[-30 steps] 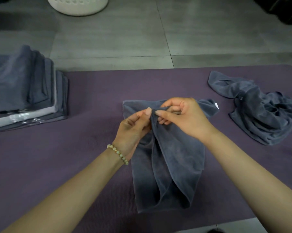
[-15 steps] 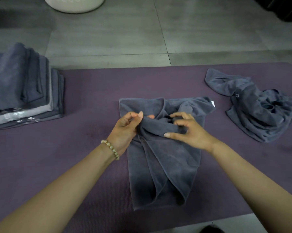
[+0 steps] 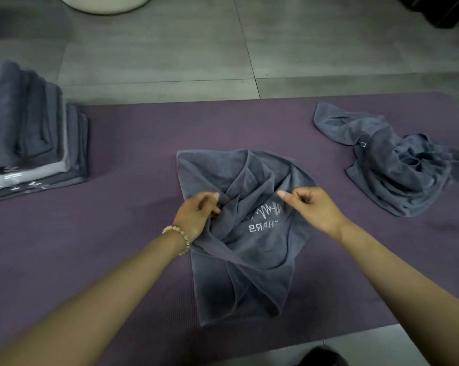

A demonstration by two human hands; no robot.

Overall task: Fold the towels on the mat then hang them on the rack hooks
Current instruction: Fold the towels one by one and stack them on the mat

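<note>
Both hands had drawn apart since the earlier frame, spreading the towel [image 3: 249,262] and baring its white lettering [image 3: 262,227].
Our left hand [image 3: 196,215], bracelet [image 3: 180,235] at the wrist, had its fingers curled round a fold; our right hand [image 3: 315,211] pinched the cloth between thumb and fingers. We saw the towel lying in the middle of the mat [image 3: 117,233], a folded stack [image 3: 33,143] at the left and a crumpled towel [image 3: 397,173] well apart to the right.

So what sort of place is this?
Likely an indoor floor setup, perhaps a laundry or gym corner: a purple mat laid on grey floor tiles, with a stack of folded towels on it.
</note>
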